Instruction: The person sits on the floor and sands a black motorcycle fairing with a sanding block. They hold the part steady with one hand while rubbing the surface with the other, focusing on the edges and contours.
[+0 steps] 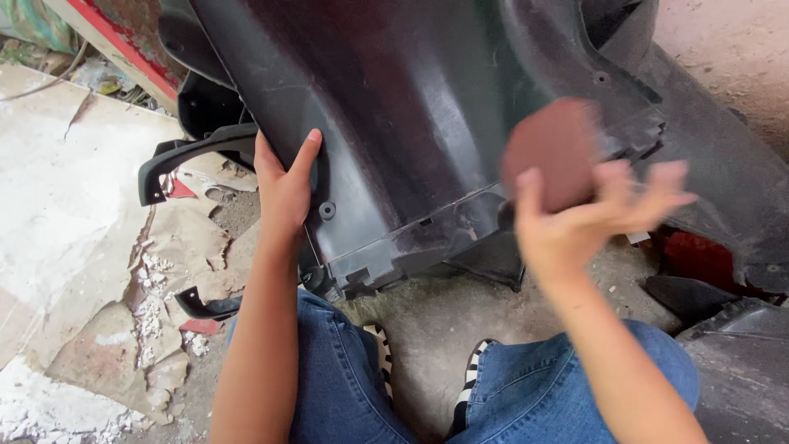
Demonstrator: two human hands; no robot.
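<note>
A large black plastic body panel point(411, 107) leans in front of my knees and fills the upper middle of the view. My left hand point(283, 185) grips its left edge, thumb on the inner face. My right hand point(588, 218) is blurred and holds a reddish-brown piece of sandpaper point(552, 148) against the panel's lower right part.
A second black plastic part point(740, 345) lies at the lower right, with something red point(699, 259) behind it. Torn cardboard and white flakes point(140, 321) cover the floor on the left. A red-edged board point(123, 49) runs along the top left. My striped shoes point(472, 374) rest on concrete.
</note>
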